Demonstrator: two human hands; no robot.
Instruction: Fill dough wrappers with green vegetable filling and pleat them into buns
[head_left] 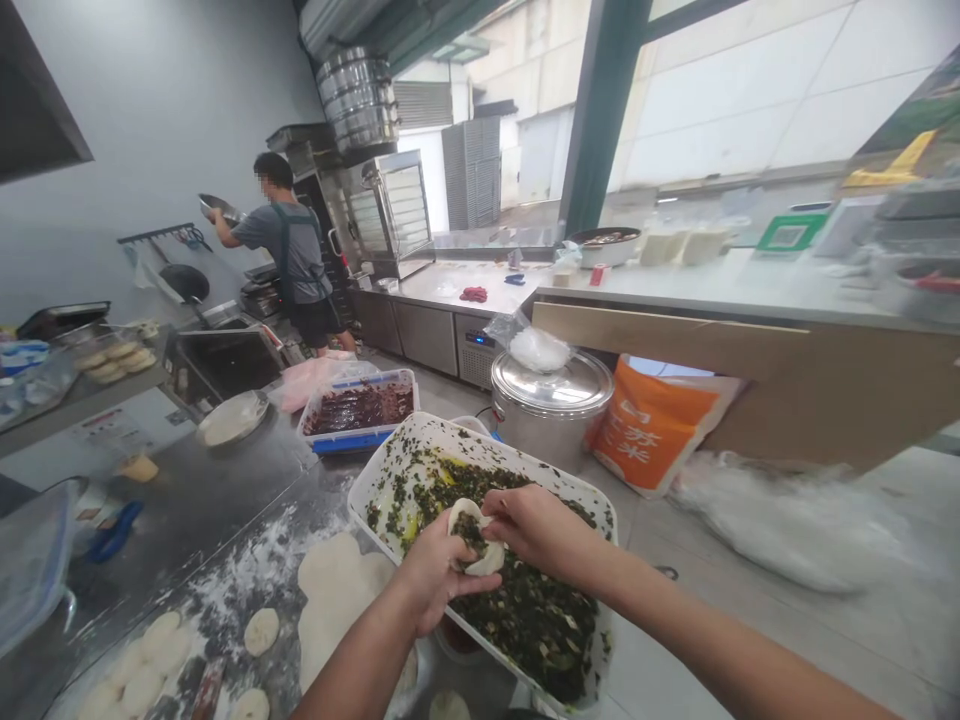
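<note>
Above a white tub (358,497) of chopped green filling (544,620), a round dough wrapper (487,558) rests cupped in my left hand (435,572), whose fingers curl round its underside. Some green filling lies in the hollow of the wrapper. With fingertips bent together, my right hand (529,525) pinches the wrapper's right edge. The dough is still partly open at the top. Flattened dough rounds (330,580) lie on the floured steel table (247,550) left of my left forearm, with smaller rounds (262,632) beside them.
Behind the tub stands a container of dark red filling (360,408). A lidded steel pot (553,385) and an orange rice bag (652,425) are beyond it to the right. A rolling pin (208,690) lies at lower left. Another person (296,250) stands at the back left, holding a metal bowl (221,208).
</note>
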